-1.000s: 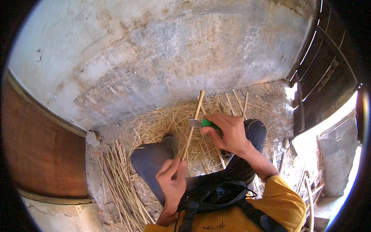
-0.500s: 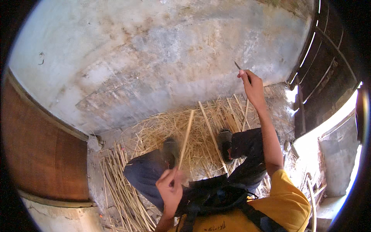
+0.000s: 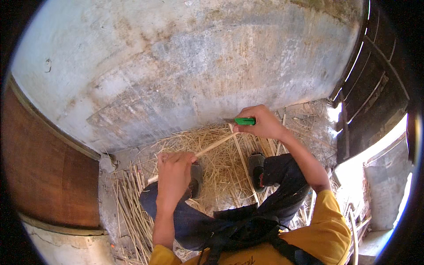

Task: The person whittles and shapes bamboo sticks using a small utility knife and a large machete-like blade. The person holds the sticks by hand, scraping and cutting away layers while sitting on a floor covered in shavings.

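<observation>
My left hand (image 3: 173,170) is closed around a pale bamboo strip (image 3: 215,145) above my left knee. A short end of the strip sticks out behind that hand. From there it slants up and to the right towards my right hand (image 3: 263,124). A knife with a green handle (image 3: 245,121) is gripped in my right hand, its dark blade pointing left. The knife is at the strip's far end; whether the blade touches the strip I cannot tell.
Pale shavings (image 3: 216,165) cover the floor between my shoes. A bundle of thin strips (image 3: 132,212) lies on the left, and another long strip (image 3: 242,154) lies ahead. The stained wall (image 3: 198,75) rises in front, with a brown panel (image 3: 53,168) at the left.
My right hand came down and left with the knife to the strip's far end. My left hand moved up and left, and the strip tilted from nearly upright to a slant.
</observation>
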`<state>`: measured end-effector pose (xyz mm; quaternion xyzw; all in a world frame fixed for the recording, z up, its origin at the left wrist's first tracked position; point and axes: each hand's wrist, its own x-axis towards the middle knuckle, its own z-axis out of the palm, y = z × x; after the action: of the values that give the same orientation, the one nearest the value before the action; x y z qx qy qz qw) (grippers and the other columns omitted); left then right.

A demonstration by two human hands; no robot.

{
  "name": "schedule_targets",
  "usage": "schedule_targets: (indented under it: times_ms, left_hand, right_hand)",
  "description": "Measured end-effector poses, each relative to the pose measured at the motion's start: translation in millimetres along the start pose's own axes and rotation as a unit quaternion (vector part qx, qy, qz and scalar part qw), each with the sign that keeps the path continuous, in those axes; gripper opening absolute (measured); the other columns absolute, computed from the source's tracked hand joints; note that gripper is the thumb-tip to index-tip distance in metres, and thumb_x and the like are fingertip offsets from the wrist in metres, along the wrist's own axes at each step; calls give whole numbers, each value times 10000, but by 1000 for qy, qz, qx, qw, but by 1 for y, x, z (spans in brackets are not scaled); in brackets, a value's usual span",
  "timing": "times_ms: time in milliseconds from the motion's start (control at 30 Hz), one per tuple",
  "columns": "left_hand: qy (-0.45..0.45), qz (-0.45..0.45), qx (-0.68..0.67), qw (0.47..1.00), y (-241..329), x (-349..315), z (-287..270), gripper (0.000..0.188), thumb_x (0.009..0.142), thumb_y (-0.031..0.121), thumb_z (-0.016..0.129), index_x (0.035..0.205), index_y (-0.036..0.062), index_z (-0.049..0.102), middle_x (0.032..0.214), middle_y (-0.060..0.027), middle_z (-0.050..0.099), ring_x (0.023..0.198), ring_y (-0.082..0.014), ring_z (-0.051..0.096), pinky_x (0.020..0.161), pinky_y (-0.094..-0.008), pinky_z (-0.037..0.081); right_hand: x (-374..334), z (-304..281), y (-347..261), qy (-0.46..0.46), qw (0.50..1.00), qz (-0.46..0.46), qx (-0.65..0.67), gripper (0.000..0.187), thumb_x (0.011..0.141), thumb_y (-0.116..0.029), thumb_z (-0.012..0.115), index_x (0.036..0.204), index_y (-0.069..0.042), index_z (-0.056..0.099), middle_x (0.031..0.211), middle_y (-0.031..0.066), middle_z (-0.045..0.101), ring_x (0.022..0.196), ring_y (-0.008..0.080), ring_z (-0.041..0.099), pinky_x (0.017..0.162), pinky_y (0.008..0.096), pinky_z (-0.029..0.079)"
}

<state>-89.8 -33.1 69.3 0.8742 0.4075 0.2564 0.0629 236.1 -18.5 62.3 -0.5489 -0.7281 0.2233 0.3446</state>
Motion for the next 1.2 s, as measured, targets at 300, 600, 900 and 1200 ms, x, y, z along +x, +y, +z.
schedule_targets:
  times_ms: [300,600,900,1200]
  left_hand:
    - [286,40,106,952,2,71,-6,220,902,125,729,1120,101,735,1042,-96,697,1011,-270,640,1073,-466,323]
    - [126,-137,-371,910,-17,67,74,384,968,207,711,1319,68,644,1207,-79,670,1067,-164,597,915,-331,445]
    - [52,-124,-633,762,2,81,85,318,1028,140,632,1316,4,636,1225,-87,707,1121,-158,636,994,-326,490]
    - [-171,-78,-328,926,6,74,40,236,875,119,781,1100,54,753,1120,-114,742,989,-222,688,878,-332,517]
  right_hand:
    - [-11,30,43,-60,977,70,190,161,957,-119,708,1047,-1,769,938,82,777,748,103,682,756,304,541]
    - [-15,40,1,11,840,223,495,276,1006,-284,633,1191,-82,662,990,72,761,504,19,393,428,203,245]
    - [-12,54,-22,-63,789,232,565,264,1029,-231,613,1210,-41,633,879,93,699,472,45,381,447,208,270]
    - [-9,35,10,89,850,223,469,252,893,-274,778,1017,-57,750,821,11,701,570,38,489,495,208,341]
